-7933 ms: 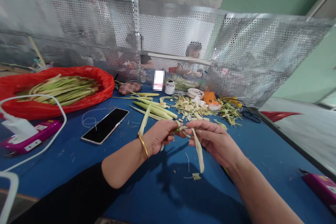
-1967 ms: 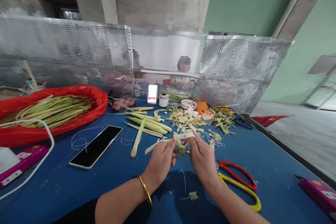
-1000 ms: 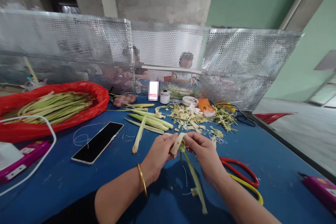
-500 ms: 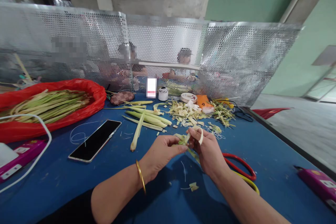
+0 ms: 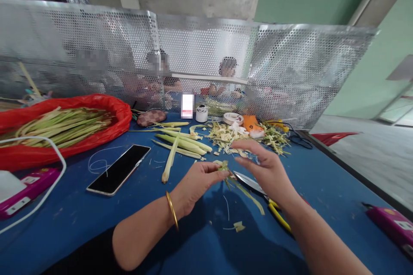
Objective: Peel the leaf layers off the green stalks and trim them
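Note:
My left hand, with a gold bangle on its wrist, pinches a small bundle of pale green plant strips between thumb and fingers. One long strip trails from it to the right over the table. My right hand is apart from the bundle, its thumb and fingers spread, with nothing visible in the grasp. Beneath it lies a pair of scissors with metal blades and a yellow handle; the red handle is mostly hidden by the forearm. Beyond the right fingertips is a heap of cut plant scraps.
Pale green stalks lie left of the scraps. A phone and a red bag of long stalks are on the left. A tape roll and white spool stand by the perforated metal screen, with people behind it.
My right hand has let go of the bundle and a pale strip, moved up and right, and opened. The scissors' blades now show. My left hand keeps its pinch.

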Motion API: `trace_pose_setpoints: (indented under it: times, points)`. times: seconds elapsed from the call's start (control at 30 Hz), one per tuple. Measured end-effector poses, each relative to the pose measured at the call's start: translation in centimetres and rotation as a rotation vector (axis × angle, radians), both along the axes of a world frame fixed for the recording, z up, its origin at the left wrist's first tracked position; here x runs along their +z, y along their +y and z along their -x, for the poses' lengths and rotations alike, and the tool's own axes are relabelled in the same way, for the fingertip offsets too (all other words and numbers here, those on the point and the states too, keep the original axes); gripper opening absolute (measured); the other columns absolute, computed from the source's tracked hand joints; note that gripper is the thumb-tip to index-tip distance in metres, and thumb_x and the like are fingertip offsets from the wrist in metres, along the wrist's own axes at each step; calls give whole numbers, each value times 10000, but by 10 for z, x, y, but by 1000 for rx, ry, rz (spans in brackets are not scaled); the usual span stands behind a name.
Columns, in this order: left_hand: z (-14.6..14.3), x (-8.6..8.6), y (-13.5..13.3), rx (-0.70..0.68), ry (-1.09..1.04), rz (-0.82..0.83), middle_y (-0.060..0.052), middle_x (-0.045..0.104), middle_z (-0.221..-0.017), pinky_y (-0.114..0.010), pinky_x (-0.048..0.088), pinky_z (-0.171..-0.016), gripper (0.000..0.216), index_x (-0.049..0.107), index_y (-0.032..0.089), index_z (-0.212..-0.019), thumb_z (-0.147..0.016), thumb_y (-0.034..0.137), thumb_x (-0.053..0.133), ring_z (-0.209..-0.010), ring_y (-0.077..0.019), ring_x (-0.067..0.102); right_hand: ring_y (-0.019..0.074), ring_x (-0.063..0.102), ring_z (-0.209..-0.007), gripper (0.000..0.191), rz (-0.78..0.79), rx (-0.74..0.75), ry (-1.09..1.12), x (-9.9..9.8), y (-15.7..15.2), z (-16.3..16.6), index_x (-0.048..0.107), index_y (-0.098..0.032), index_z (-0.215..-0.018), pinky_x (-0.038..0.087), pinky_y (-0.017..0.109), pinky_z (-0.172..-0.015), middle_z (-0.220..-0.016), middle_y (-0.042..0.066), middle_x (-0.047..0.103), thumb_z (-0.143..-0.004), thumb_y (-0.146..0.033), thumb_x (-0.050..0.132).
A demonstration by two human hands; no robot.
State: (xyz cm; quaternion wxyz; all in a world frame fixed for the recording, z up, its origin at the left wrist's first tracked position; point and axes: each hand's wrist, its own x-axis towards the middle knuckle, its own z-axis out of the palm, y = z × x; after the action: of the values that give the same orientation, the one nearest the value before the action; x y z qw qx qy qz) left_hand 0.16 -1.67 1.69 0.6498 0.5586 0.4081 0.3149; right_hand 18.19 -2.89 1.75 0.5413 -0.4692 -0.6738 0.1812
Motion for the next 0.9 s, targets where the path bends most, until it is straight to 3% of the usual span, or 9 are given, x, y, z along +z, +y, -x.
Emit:
trace_pose_setpoints:
  times: [0.07,0.1,0.33,0.6,0.77,0.9]
  points:
    - [0,-1,1,-7,-9,-12,78,352,-467,-235,231,-502,261,732,136,-757,-673,383,729,-478,-65,252,211,602,-1033,138,88,203,-65,4,-3,3,726,-264,-902,434,372,-933,-1042,41,681,-819,-225,622]
    - [1,-2,2,-19,-10,-14,73,371,-481,-236,228,-503,256,727,136,-743,-672,382,727,-485,-66,262,206,615,-1000,124,113,235,-73,5,-3,4,726,-260,-874,450,360,-901,-1013,40,684,-820,-218,622]
    - [2,-7,3,-144,88,-65,30,489,-556,-239,261,-516,262,715,116,-769,-694,365,684,-528,-83,375,179,613,-844,67,175,275,-154,-1,2,1,655,-220,-809,451,321,-787,-872,30,669,-843,-224,597]
    - [-1,-9,0,-182,126,-116,43,467,-557,-235,300,-538,173,662,126,-694,-703,296,630,-532,-86,391,144,539,-688,115,214,210,-156,-2,-3,10,603,-200,-698,413,263,-640,-709,-1,603,-791,-259,636]
    - [-1,-6,-2,-206,138,-183,30,472,-610,-237,278,-574,187,670,117,-718,-729,295,617,-603,-96,370,145,536,-627,383,483,78,106,-5,2,8,640,-168,-675,415,273,-605,-642,21,605,-833,-504,545]
    - [-1,-9,-1,-252,161,-187,25,492,-623,-244,286,-591,222,692,121,-750,-730,335,635,-617,-105,383,108,480,-532,365,639,211,213,-9,1,10,620,-163,-601,373,244,-524,-560,-15,557,-745,-496,666]
